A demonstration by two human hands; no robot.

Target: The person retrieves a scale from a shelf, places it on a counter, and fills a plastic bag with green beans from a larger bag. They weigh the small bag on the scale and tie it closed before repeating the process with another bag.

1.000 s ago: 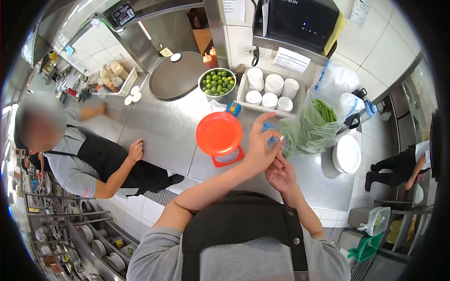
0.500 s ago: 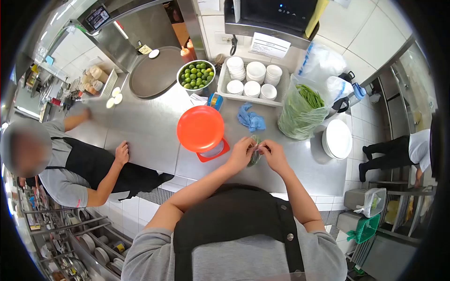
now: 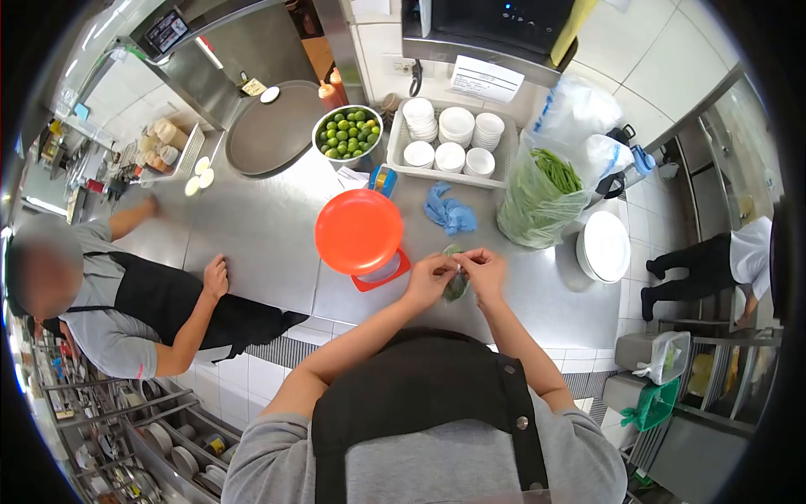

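Observation:
My left hand and my right hand meet over the steel counter, fingertips pinched together at the top of a small clear plastic bag. Something green is inside the bag; its kind is too small to tell. Just left of my left hand stands a kitchen scale with an orange-red round pan and a red base. Beyond my hands lies a crumpled blue cloth or glove. A large clear bag of green beans stands farther to the right.
A bowl of limes, a crate of white cups and a round brown tray line the back. White bowls sit at the right edge. A co-worker stands at the left; another person is at the right.
My fingers have shifted slightly at the top of the small bag, still pinching it. The person at the right has lowered an arm a little.

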